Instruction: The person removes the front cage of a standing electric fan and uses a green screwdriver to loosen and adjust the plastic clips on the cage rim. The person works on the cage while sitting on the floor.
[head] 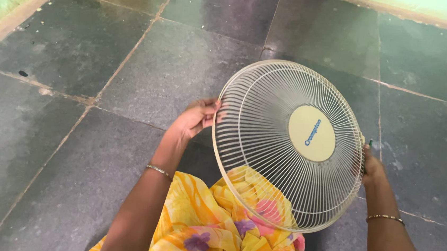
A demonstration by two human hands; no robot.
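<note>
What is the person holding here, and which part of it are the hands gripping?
A round cream wire fan guard, held tilted above the lap. The left hand grips its left rim; the right hand grips the opposite right rim.

Single head-worn view, looking steeply down, close over the lap, toward dark stone floor ahead

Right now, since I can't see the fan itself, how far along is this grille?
Done: the grille is off any fan, none in view. In hand: left hand and right hand grip opposite rims, holding it tilted above the lap. Left: cannot tell; no cloth or fan body shows.
</note>
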